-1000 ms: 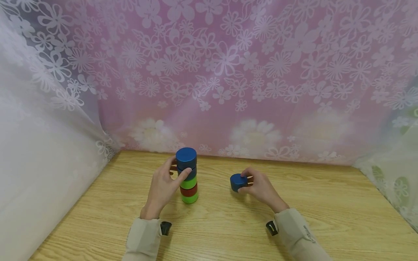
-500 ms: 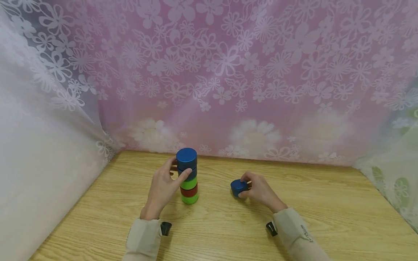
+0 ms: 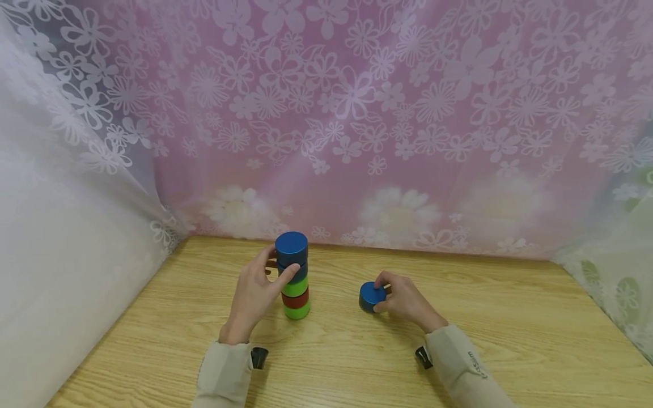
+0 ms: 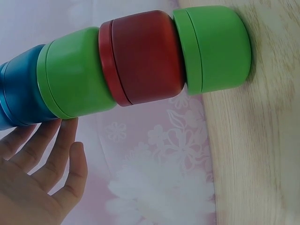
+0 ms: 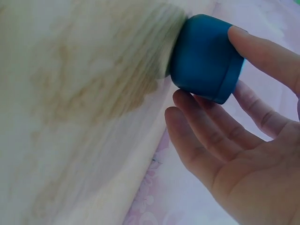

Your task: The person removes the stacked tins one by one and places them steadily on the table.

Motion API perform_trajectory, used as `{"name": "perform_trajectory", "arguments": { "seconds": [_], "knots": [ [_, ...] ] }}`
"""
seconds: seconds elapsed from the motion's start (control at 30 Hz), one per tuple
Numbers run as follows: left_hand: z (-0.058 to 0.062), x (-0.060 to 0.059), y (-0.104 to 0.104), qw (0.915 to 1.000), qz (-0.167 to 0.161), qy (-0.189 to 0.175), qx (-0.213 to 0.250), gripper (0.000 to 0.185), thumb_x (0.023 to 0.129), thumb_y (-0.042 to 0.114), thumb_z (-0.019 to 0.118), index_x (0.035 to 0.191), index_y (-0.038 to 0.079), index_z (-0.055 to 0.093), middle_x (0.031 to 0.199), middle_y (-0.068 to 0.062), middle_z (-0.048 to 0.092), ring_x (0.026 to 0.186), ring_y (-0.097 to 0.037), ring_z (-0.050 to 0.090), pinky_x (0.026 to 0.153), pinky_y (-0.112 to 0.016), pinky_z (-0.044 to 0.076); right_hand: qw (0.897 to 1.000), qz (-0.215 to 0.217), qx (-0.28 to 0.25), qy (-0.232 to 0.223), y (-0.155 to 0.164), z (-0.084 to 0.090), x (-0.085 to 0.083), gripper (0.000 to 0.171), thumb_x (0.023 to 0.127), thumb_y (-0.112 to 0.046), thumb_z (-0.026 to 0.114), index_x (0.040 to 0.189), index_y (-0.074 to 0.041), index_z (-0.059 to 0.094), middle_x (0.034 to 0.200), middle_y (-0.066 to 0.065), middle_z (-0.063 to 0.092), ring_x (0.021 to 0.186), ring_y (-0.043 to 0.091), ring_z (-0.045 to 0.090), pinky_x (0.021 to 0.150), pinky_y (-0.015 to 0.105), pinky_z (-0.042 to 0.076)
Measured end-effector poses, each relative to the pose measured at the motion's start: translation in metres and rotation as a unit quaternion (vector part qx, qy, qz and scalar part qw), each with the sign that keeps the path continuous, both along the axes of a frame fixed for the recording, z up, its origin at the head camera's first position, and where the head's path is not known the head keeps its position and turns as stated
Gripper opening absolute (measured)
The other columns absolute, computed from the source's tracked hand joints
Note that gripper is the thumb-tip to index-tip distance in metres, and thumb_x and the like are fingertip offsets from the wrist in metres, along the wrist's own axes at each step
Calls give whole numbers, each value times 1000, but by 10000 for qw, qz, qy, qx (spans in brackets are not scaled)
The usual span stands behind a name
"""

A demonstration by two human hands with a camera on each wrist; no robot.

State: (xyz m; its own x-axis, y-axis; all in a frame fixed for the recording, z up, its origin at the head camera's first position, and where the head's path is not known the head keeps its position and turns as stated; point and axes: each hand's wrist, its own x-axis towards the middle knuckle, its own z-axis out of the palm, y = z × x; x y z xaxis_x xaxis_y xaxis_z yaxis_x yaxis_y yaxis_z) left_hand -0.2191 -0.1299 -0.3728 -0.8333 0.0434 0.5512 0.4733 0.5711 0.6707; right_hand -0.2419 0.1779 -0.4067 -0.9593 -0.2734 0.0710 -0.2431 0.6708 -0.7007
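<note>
A tower of small lidded canisters stands on the table left of centre. From the bottom up come a green canister (image 4: 215,49), a red canister (image 4: 145,58), another green canister (image 4: 77,72) and a pair of blue ones, the topmost blue canister (image 3: 291,247) in full view. My left hand (image 3: 256,289) grips the tower at its blue part, thumb in front, fingers behind. To the right, my right hand (image 3: 408,299) pinches a separate blue canister (image 5: 206,58) by thumb and fingers near its lid. That canister is upright, its base at the tabletop; contact is hard to confirm.
The wood-grain table (image 3: 331,362) runs back to a pink flowered curtain (image 3: 357,141). Pale cloth (image 3: 76,238) hangs along the left side and more flowered cloth (image 3: 617,283) along the right. A black wrist strap piece (image 3: 259,357) sticks out at the left cuff.
My right hand has brought its blue canister slightly nearer to me and lower, and the canister has gone from a slight tilt to upright. My left hand and the tower look unchanged.
</note>
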Motion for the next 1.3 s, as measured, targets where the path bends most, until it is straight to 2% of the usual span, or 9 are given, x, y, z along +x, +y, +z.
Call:
{"name": "perform_trajectory", "arguments": {
  "seconds": [0.3,0.6,0.87,1.07,1.3],
  "knots": [
    [0,0,0,10000,0,-22,8,55,92,28,78,134,-1,60,117,-16,70,98,-31,67,80,-49,55,9999,-24,20,124,0,16,3,35,83,0,81,112,2,63,119,20,64,109,42,64,87,50,56],
    [-2,-1,0,10000,-24,-24,27,56,92,28,78,135,-2,59,116,-15,70,101,-31,65,82,-50,55,9981,-73,-412,458,0,31,4,34,90,-5,76,120,4,61,126,25,60,112,43,63,88,50,56],
    [-6,-1,-5,9992,-126,-373,-80,66,91,31,79,143,0,53,120,-15,68,106,-30,64,84,-52,53,9935,33,-742,862,-6,37,7,36,91,-6,76,122,3,61,125,23,62,110,40,64,89,49,55],
    [-7,-3,-7,9980,-239,-550,-213,68,88,32,82,142,3,53,119,-14,68,107,-31,64,85,-51,54,9900,-56,-898,1089,-13,41,6,41,92,-9,76,127,2,59,125,22,62,110,38,64,90,50,55],
    [-9,-4,-7,9972,-364,-584,-290,64,88,29,82,141,5,55,114,-11,70,103,-27,65,83,-48,54,9844,-158,-1272,1202,-19,45,5,45,92,-11,77,132,-1,57,126,17,61,113,36,61,93,51,53]
  ]
}}
